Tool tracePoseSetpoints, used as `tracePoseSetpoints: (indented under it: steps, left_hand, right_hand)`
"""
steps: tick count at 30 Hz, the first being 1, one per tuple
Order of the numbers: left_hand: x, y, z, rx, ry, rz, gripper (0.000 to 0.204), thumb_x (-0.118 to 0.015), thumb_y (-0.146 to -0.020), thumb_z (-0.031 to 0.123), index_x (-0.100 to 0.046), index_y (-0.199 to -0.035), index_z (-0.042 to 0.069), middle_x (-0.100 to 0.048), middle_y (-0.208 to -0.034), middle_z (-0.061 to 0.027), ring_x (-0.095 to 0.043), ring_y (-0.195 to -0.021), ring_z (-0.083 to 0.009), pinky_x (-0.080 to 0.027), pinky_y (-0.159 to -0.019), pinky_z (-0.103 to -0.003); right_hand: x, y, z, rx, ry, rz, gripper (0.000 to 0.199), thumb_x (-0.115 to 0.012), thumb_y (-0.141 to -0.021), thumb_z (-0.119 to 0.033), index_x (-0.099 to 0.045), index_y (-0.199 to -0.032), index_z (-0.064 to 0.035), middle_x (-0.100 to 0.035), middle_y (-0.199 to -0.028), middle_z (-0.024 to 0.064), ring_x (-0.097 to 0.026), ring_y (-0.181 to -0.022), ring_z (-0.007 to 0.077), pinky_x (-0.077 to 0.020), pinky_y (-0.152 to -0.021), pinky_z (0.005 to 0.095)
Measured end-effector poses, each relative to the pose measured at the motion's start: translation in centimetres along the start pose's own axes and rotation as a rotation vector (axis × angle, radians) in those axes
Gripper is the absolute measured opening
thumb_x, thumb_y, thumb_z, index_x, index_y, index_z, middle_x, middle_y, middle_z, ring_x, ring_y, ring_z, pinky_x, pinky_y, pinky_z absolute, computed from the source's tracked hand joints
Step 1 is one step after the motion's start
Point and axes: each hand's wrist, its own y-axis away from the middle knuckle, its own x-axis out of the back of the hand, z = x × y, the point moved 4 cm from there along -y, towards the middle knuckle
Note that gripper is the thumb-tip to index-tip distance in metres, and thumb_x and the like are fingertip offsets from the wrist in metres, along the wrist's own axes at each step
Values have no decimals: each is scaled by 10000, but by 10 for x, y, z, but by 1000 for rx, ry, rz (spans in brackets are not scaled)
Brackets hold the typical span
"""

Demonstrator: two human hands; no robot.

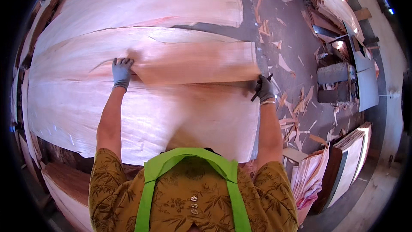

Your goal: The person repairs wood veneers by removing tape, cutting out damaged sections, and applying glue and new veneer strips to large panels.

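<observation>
A long, tan strip of wood veneer (197, 62) lies across a large pale veneer sheet (150, 116), its near edge casting a shadow. At the strip's left end is my left hand (122, 72) in a grey glove, fingers curled on its narrow end. My right hand (264, 89), in a dark glove, is closed at the strip's right near corner, by the sheet's edge. A slim black tool (255, 96) sticks out of that hand; its kind cannot be made out. How firmly the right fingers pinch the strip is hidden.
Another broad veneer sheet (150, 0) lies beyond. Torn veneer scraps (296, 124) litter the grey floor (292, 25) on the right. A metal frame (337, 77) stands farther right. Stacked boards (349, 159) lean at the near right, beside bundled veneer (311, 176).
</observation>
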Motion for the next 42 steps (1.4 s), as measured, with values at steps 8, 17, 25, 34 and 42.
tracePoseSetpoints:
  steps: [8,17,25,34,42]
  left_hand:
    - [23,-25,18,-38,-56,123,348,-484,-788,100,-622,-1095,188,-609,-1135,-29,-537,-1094,-204,-284,-1025,-502]
    - [-6,-18,9,-10,-72,66,330,-461,-803,105,-625,-1075,191,-610,-1133,-26,-545,-1083,-213,-296,-1017,-511]
    - [-13,-3,-4,60,-64,33,394,-485,-786,87,-591,-1150,195,-586,-1187,-37,-525,-1110,-207,-294,-1020,-496]
    - [-9,-6,10,27,-20,-17,461,-506,-769,69,-561,-1205,204,-560,-1223,-44,-510,-1126,-207,-294,-1026,-473]
    - [-17,-1,2,39,50,-73,544,-467,-752,18,-517,-1267,188,-521,-1288,-53,-483,-1161,-227,-299,-1020,-465]
  right_hand:
    - [28,12,-16,170,704,-57,173,-706,-740,-189,-612,-671,-62,-551,-544,18,-466,-414,112,-350,-384,274]
    - [31,10,-5,277,928,-32,276,-725,-719,-256,-682,-789,8,-628,-627,49,-541,-514,144,-437,-501,321]
    - [11,10,-19,210,895,-138,202,-690,-741,-216,-650,-715,-20,-587,-572,36,-525,-474,132,-399,-437,295]
    - [43,-24,-20,93,949,-267,189,-697,-751,-240,-655,-731,-57,-554,-562,-2,-457,-438,100,-346,-405,276]
    - [33,-19,-26,239,1076,-330,256,-691,-750,-270,-658,-785,-19,-633,-652,66,-583,-564,190,-451,-545,322]
